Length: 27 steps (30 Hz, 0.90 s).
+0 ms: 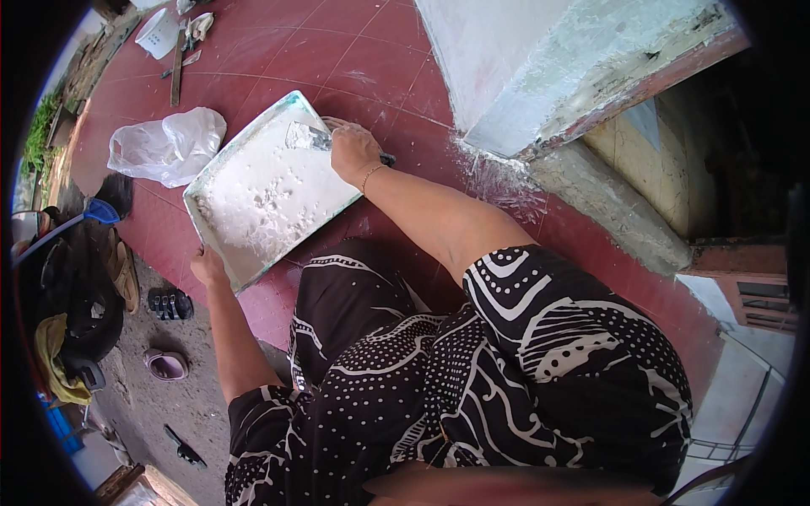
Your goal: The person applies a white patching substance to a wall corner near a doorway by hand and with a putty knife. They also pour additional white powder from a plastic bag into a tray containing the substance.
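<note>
A shallow rectangular tray [321, 221] with green-stained edges lies tilted across the red floor in front of me. White paste or plaster [253, 181] coats its inside, lumpy near the middle and smoother toward the far end. My left hand [207, 266] grips the tray's near left corner, its fingers partly hidden behind the rim. Over the tray's right side, my right hand [356, 154] is closed around the handle of a putty knife [305, 137]. Its flat metal blade, smeared white, points left over the paste; the handle's dark end shows behind my fist.
A crumpled clear plastic bag [169, 145] touches the tray's far left. Beyond lie a wooden strip [177, 72] and a white bucket [158, 34]. A peeling white pillar [540, 76] stands at right. Sandals [170, 304] and a blue-headed tool [101, 211] lie at left.
</note>
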Tool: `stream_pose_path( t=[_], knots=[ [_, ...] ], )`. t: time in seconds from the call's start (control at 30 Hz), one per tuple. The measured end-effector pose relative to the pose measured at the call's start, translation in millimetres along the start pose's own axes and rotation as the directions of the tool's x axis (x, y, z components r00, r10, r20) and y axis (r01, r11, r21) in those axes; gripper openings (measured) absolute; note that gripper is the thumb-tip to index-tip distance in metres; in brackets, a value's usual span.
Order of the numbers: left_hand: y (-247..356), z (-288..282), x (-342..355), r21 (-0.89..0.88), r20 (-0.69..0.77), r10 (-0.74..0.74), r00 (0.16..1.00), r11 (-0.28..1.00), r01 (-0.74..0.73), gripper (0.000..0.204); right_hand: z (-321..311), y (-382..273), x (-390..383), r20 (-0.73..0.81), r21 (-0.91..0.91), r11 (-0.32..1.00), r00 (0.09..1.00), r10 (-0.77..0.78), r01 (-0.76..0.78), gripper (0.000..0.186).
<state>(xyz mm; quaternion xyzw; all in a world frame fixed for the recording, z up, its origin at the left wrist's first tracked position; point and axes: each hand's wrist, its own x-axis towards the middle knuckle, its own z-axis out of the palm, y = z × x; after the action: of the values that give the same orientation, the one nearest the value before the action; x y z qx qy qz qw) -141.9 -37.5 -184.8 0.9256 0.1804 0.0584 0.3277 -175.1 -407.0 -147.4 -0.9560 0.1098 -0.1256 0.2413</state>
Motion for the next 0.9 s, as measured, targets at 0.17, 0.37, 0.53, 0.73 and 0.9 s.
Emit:
stream_pose_path(
  t=[0.17,0.37,0.53,0.73,0.9],
  knots=[
    [16,-17,-27,-0.108,-0.089,-0.119,0.989,0.988,0.109,0.025,-35,-11,-16,-0.038,-0.051,0.997,0.997,-0.061,0.059,0.017],
    [63,-31,-39,-0.054,-0.135,0.066,0.989,0.996,-0.074,0.024,-64,11,-35,-0.03,0.011,1.0,0.999,0.019,-0.019,0.016],
    [102,-48,-58,-0.113,-0.058,0.177,0.982,0.977,-0.183,0.021,-105,23,-65,-0.179,-0.019,1.0,0.984,0.011,-0.014,0.015],
    [145,-45,-94,-0.18,0.055,0.268,0.962,0.95,-0.255,0.019,-173,39,-123,-0.241,-0.039,0.989,0.962,0.129,-0.142,0.016],
    [177,-30,-135,-0.197,0.154,0.39,0.908,0.913,-0.358,0.022,-212,61,-185,-0.297,-0.09,0.972,0.937,0.182,-0.217,0.019]
  ],
)
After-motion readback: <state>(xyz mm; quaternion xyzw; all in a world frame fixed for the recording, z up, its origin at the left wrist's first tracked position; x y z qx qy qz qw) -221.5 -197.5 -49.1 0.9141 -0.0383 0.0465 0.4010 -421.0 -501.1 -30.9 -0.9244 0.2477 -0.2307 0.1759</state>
